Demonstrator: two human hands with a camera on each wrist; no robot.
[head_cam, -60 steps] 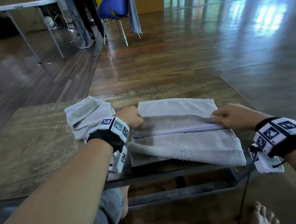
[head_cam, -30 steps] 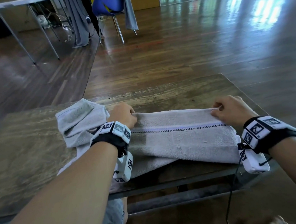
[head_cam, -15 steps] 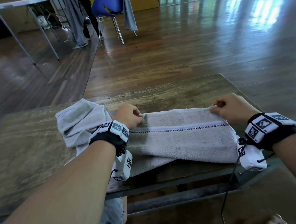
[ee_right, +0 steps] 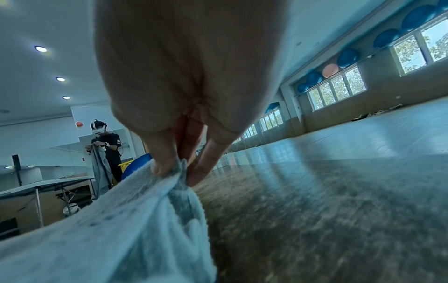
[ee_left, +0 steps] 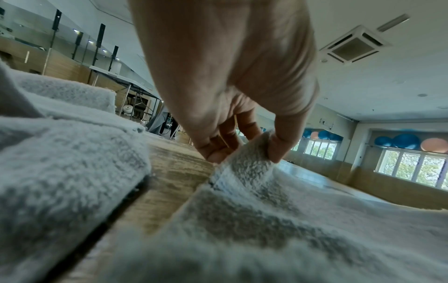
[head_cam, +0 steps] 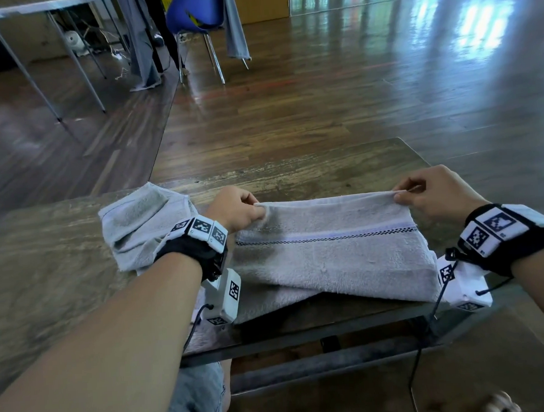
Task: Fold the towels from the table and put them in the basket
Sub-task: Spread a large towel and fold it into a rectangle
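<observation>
A grey towel (head_cam: 330, 253) with a checked stripe lies folded near the front edge of the wooden table (head_cam: 310, 172). My left hand (head_cam: 237, 207) pinches its far left corner, and the left wrist view shows thumb and fingers closed on the towel (ee_left: 244, 164) edge. My right hand (head_cam: 434, 194) pinches the far right corner, seen gripping the towel (ee_right: 135, 210) in the right wrist view. The far edge is lifted slightly and stretched taut between both hands. A second grey towel (head_cam: 142, 222) lies crumpled to the left, behind my left wrist. No basket is in view.
The table's near edge shows a dark metal frame (head_cam: 318, 332) above my knee. Beyond the table is open wooden floor (head_cam: 353, 91). A blue chair (head_cam: 196, 11) and a folding table (head_cam: 33, 7) stand far back left. Another person (ee_right: 104, 151) holds cloth there.
The towel's far half was folded over toward the far side. Since then both hands have raised the far edge a little and pulled it taut between them.
</observation>
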